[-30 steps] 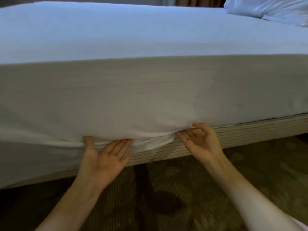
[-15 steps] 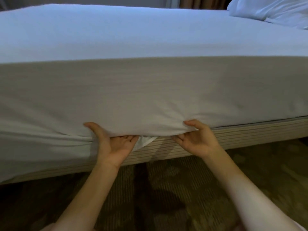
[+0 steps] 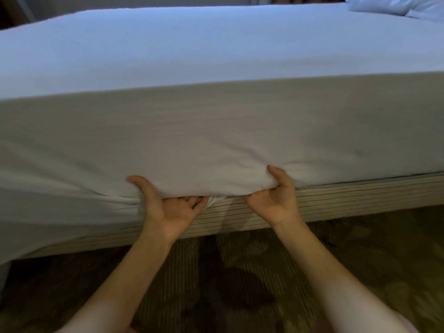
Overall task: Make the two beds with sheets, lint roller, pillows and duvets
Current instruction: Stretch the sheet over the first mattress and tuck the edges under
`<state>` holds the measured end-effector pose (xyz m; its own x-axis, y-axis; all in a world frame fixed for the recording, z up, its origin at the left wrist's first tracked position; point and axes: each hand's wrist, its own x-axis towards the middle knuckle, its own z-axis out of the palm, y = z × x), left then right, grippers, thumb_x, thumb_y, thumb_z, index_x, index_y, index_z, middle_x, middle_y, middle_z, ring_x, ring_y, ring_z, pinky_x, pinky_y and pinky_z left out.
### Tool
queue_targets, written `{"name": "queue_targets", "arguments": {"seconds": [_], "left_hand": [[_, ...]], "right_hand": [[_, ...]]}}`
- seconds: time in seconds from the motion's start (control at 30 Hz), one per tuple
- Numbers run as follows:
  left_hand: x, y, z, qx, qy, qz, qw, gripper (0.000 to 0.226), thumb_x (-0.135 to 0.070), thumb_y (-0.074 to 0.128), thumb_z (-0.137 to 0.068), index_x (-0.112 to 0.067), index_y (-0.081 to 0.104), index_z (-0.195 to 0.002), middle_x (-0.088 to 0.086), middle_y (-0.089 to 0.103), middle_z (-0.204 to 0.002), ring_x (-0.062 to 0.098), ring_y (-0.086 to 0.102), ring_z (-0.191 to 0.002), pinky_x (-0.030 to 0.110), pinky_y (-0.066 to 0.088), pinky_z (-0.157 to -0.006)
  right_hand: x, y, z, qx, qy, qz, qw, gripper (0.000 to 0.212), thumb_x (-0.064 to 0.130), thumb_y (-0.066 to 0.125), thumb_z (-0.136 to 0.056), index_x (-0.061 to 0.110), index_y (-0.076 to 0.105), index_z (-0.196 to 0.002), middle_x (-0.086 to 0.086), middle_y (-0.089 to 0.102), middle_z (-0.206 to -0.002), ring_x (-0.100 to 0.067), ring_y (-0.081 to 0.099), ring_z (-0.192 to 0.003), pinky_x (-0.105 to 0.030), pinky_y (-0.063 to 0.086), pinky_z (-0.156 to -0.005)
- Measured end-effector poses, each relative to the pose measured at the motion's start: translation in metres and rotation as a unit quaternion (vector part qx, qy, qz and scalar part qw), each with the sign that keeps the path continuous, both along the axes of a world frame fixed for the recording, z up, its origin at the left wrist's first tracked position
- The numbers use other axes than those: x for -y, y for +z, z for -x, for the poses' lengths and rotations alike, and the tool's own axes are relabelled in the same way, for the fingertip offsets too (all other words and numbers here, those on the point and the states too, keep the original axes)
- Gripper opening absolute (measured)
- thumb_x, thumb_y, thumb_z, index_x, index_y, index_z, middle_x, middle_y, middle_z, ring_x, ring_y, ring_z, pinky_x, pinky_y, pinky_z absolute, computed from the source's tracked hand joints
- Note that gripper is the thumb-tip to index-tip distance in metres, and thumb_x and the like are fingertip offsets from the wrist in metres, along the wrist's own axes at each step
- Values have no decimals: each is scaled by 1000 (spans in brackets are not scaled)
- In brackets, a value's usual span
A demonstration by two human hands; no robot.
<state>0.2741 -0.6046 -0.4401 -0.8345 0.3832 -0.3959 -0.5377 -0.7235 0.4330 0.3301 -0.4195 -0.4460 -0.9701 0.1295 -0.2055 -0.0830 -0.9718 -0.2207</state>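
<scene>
A white sheet (image 3: 216, 131) covers the mattress and hangs over its near side. My left hand (image 3: 168, 207) grips the mattress's lower edge through the sheet, palm up, thumb on the side face, fingers curled underneath. My right hand (image 3: 276, 198) grips the same edge a little to the right in the same way. Between my hands a loose fold of sheet (image 3: 213, 201) pokes out below the mattress. To the left the sheet hangs loose over the striped bed base (image 3: 336, 200).
White pillows (image 3: 394, 6) lie at the far right corner of the bed. Dark patterned carpet (image 3: 240, 272) runs along the near side of the base. Curtains and a wall stand behind the bed.
Both hands went from flat, palm-up under the sheet's edge to gripping the mattress edge with thumbs on its side. The edge between them has risen, and the hands have come closer together.
</scene>
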Motion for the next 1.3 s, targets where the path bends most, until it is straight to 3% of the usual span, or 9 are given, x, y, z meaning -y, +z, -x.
{"name": "queue_targets", "arguments": {"seconds": [0.1,0.2,0.33,0.6,0.73,0.83,0.93,1.13,1.3], "left_hand": [[8,12,1,35,-49,59,996,113,-94,36,-54,-11,49,-130,18,58,-125,38,53,-117,51,41,-100],[34,27,2,114,-57,110,986,98,-77,54,-64,3,48,-119,23,56,-119,36,52,-118,42,38,-104],[90,43,4,171,-19,250,953,36,-32,60,-87,2,55,-98,15,61,-100,28,64,-79,35,42,-89],[180,78,-12,168,14,408,897,15,-15,45,-96,-7,55,-89,8,60,-95,22,57,-99,34,40,-74],[228,78,-18,147,-40,503,851,14,-19,46,-97,-10,55,-94,7,62,-103,21,58,-86,35,36,-94],[262,73,-3,127,-74,543,827,19,-28,53,-95,-9,54,-98,7,60,-116,22,60,-87,36,35,-93],[283,63,24,87,-97,553,823,55,-41,64,-85,-7,46,-125,9,54,-126,23,57,-102,37,39,-89],[289,25,71,-30,-54,468,882,39,-32,73,-78,-12,52,-104,4,60,-89,14,57,-73,32,43,-84],[313,0,83,-74,-46,447,890,13,-17,67,-87,-13,56,-82,-2,64,-53,4,58,-39,20,47,-47]], "right_hand": [[-5,5,-9,89,42,-42,994,69,1,78,-45,7,62,-112,-14,67,-112,-32,66,-100,-46,53,-89],[7,9,-19,222,79,-130,963,9,6,52,-77,9,56,-85,-10,64,-93,-23,63,-84,-35,50,-79],[56,15,-12,253,218,-120,935,18,10,42,-89,3,57,-82,-15,62,-93,-26,57,-99,-38,36,-99],[159,23,12,194,314,-104,924,19,4,40,-93,4,55,-80,-11,61,-88,-22,58,-86,-33,37,-93],[174,7,20,225,276,-156,921,23,10,40,-96,6,54,-79,-8,58,-86,-16,55,-77,-25,41,-79],[177,2,29,216,233,-180,931,14,13,46,-95,8,55,-86,-8,63,-86,-17,61,-76,-27,40,-93],[183,4,36,216,205,-210,931,15,11,65,-74,10,57,-87,-8,71,-65,-17,69,-56,-24,55,-63],[224,11,56,307,63,-249,916,24,10,43,-99,8,49,-76,-3,58,-39,-10,55,-30,-17,42,-31],[265,7,65,362,-101,-258,890,29,16,41,-101,11,47,-73,4,53,-33,-3,50,-26,-12,37,-29]]}}
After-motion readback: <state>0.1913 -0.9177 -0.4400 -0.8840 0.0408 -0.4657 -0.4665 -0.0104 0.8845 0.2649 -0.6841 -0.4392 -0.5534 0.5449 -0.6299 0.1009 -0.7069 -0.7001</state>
